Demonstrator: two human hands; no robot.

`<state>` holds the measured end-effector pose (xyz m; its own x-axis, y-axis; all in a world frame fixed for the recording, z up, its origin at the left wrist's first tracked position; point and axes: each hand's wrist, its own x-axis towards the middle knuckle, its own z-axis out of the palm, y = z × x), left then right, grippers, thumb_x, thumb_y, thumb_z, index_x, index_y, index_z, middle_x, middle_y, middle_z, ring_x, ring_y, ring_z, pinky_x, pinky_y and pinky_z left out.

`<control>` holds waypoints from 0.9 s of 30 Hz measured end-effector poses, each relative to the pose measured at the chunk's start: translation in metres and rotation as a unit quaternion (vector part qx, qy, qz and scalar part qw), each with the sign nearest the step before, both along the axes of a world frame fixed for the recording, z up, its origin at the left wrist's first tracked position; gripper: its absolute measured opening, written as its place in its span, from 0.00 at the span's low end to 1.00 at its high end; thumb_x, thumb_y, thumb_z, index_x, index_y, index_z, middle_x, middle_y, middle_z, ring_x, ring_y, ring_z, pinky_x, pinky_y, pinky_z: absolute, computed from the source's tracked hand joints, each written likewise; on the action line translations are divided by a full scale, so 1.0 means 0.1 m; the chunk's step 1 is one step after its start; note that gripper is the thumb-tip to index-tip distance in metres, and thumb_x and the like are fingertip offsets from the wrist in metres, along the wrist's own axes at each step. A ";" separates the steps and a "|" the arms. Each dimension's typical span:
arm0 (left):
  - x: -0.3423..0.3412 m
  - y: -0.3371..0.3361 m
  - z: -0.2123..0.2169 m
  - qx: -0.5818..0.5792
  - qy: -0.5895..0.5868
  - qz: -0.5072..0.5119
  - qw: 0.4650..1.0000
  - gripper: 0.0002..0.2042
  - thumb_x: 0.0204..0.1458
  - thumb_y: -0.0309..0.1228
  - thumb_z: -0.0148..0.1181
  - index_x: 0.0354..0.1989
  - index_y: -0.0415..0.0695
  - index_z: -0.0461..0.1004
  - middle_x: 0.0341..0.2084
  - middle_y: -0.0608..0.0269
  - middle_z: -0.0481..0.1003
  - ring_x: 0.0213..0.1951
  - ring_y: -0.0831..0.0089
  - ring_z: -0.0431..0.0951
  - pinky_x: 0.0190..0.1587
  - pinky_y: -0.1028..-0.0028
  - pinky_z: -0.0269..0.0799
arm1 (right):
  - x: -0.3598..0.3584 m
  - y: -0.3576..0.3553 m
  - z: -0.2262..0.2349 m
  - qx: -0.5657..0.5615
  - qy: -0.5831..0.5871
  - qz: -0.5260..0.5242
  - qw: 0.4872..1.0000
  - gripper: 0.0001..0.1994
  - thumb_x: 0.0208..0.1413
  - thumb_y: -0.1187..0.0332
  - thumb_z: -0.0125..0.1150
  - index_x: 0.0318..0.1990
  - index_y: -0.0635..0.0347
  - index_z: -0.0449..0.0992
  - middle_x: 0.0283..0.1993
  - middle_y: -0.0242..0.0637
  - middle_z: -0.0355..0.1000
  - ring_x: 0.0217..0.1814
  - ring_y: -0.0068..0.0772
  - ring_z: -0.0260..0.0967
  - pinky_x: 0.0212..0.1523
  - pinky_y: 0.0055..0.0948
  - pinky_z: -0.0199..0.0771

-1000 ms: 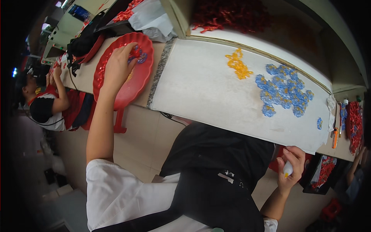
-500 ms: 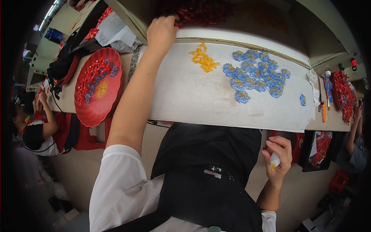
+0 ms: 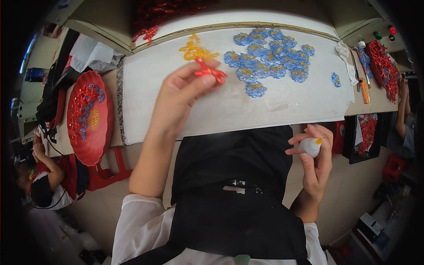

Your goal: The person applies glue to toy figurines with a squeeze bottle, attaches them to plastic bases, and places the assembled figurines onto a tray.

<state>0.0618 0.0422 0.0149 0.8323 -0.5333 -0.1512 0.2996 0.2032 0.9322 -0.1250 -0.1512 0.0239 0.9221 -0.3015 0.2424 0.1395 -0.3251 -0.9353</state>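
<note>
Between the thumb and fingers of my left hand [image 3: 179,95] is a small red branching plastic piece [image 3: 209,72], held above the white work surface [image 3: 176,121]. Just behind it lies a little heap of yellow plastic pieces [image 3: 193,47]. To the right spreads a cluster of blue flower-shaped pieces [image 3: 265,55] with yellow parts on them, and a single blue piece [image 3: 336,80] lies apart. My right hand [image 3: 319,161] is wrapped round a small white squeeze bottle [image 3: 310,147] with a yellow tip, in front of the table's near edge.
A red scalloped tray [image 3: 84,152] of red and blue pieces stands at left. More red pieces [image 3: 165,11] lie under the shelf at the back. An orange-handled tool [image 3: 364,90] and a heap of red pieces [image 3: 385,70] are at right. A co-worker [image 3: 53,176] sits far left.
My left hand has come back from the red heap under the shelf with a red piece in its fingers. My right hand has risen slightly, tilting the bottle tip upward. The view has shifted.
</note>
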 end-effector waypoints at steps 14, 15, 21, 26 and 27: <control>-0.69 -0.23 0.01 -0.083 0.099 -0.103 0.986 0.13 0.42 0.21 0.57 0.38 0.37 0.66 0.33 0.57 0.72 0.38 0.74 0.72 0.45 0.77 0.66 | -0.01 0.05 0.10 -0.090 -0.225 -0.062 0.968 0.23 0.34 0.56 0.68 0.34 0.55 0.63 0.32 0.33 0.59 0.23 0.21 0.56 0.15 0.14 0.56; -0.69 -0.23 0.00 -0.082 0.101 -0.104 0.986 0.13 0.42 0.21 0.57 0.38 0.37 0.66 0.33 0.57 0.72 0.38 0.74 0.72 0.45 0.77 0.66 | -0.01 0.06 0.11 -0.134 -0.227 -0.049 0.963 0.22 0.35 0.56 0.68 0.33 0.55 0.63 0.31 0.33 0.60 0.22 0.21 0.56 0.16 0.14 0.57; -0.70 -0.23 0.00 -0.093 0.114 -0.129 0.981 0.10 0.45 0.20 0.55 0.36 0.38 0.67 0.35 0.63 0.70 0.39 0.78 0.71 0.44 0.79 0.65 | -0.04 0.13 0.12 -0.180 -0.208 -0.029 0.961 0.21 0.34 0.58 0.68 0.32 0.55 0.64 0.30 0.32 0.60 0.21 0.22 0.57 0.16 0.17 0.60; -0.73 -0.26 0.00 -0.089 0.129 -0.111 0.981 0.13 0.42 0.21 0.57 0.38 0.38 0.67 0.32 0.60 0.71 0.37 0.76 0.72 0.44 0.78 0.65 | -0.06 0.13 0.15 -0.127 -0.195 -0.006 0.973 0.24 0.25 0.71 0.73 0.34 0.56 0.68 0.34 0.35 0.65 0.28 0.30 0.65 0.23 0.23 0.67; -0.73 -0.26 0.00 -0.088 0.129 -0.110 0.981 0.13 0.42 0.21 0.57 0.38 0.38 0.67 0.32 0.60 0.71 0.37 0.76 0.72 0.44 0.78 0.65 | -0.05 0.13 0.14 -0.126 -0.194 -0.006 0.973 0.24 0.25 0.71 0.73 0.34 0.56 0.68 0.34 0.35 0.65 0.28 0.30 0.65 0.23 0.23 0.67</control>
